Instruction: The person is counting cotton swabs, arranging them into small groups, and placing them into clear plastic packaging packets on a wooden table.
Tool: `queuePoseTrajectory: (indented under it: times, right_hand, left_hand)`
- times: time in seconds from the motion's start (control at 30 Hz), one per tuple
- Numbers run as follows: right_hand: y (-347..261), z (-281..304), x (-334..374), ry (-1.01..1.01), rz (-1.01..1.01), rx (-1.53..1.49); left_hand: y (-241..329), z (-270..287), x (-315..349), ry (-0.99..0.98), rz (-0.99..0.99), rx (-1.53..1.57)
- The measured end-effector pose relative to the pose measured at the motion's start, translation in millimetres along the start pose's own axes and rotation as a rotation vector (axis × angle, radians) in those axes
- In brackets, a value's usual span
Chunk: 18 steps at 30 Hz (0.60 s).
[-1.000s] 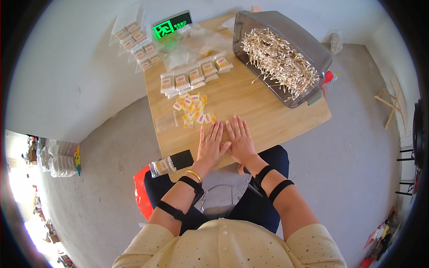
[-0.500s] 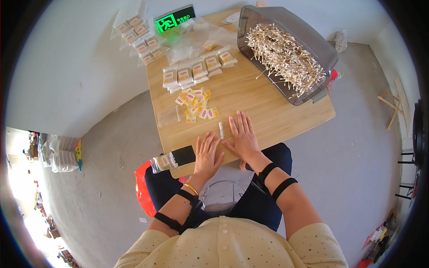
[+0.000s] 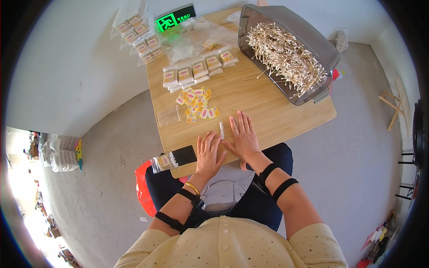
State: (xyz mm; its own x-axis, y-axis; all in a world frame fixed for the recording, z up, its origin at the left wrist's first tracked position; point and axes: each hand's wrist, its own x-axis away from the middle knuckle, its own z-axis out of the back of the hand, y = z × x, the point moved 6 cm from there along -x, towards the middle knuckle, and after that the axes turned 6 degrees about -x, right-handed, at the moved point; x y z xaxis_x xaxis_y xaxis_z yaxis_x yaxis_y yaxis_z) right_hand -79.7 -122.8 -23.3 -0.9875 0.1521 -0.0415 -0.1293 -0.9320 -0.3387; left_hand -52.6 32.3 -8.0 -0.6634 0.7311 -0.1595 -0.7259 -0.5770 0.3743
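A flat row of cotton swabs point(image 3: 226, 129) lies side by side on the wooden table point(image 3: 277, 118) near its front edge. My right hand point(image 3: 245, 136) rests over the row's right part, fingers stretched out, hiding that end. Just left of the row, my left hand point(image 3: 208, 154) lies on the tabletop with its fingers extended, the fingertips close to the swabs. Beside it is a black pad point(image 3: 185, 155), and a clear bag of swabs with a yellow card point(image 3: 163, 162) sits against the pad, partly over the table's edge.
Behind my hands are a pile of small yellow cards point(image 3: 196, 103), a clear bag point(image 3: 168, 117) and several packed swab bundles point(image 3: 199, 68). A grey plastic bin point(image 3: 308, 40) of loose swabs stands at the back right. Filled bags point(image 3: 136, 33) are stacked at the far left.
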Motion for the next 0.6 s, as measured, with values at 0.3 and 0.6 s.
queuePoseTrajectory:
  times: [0.3, 0.6]
  right_hand:
    - [-0.8, 1.3, 1.0, -0.004, -0.001, -0.022]
    - [-0.4, 2.0, -0.1, -0.005, -0.002, 0.009]
  left_hand:
    - [1.4, 1.8, -7.3, 0.034, 0.037, -0.027]
    - [-0.5, 0.4, -13.4, 0.013, 0.061, -0.047]
